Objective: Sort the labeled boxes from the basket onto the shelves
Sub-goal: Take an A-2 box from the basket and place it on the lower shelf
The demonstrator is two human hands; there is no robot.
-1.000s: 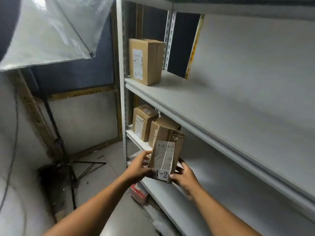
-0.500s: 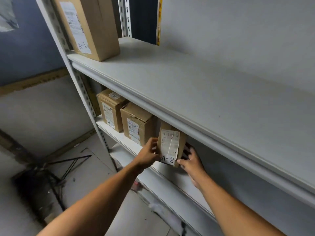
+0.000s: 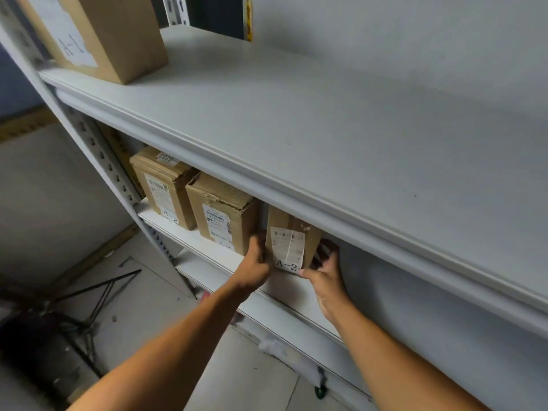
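Cardboard A-2 box going onto the middle shelf, both my hands on it.

Brown cardboard box with white A-2 label [image 3: 292,242] stands upright on the grey metal middle shelf [image 3: 189,237], just right of the second brown A-2 box [image 3: 224,215], small gap between; a third brown A-2 box [image 3: 161,185] sits far left. My left hand [image 3: 255,266] has fingers curled on its left side, my right hand [image 3: 324,272] has the thumb at the front bottom corner and fingers round the right side. Looks light and stiff, matte card, not slippery, paper label creased; I judge side-wall hold low down is best, corners could dent. Larger brown A-1 box [image 3: 118,37] stands on the grey upper shelf [image 3: 296,129].
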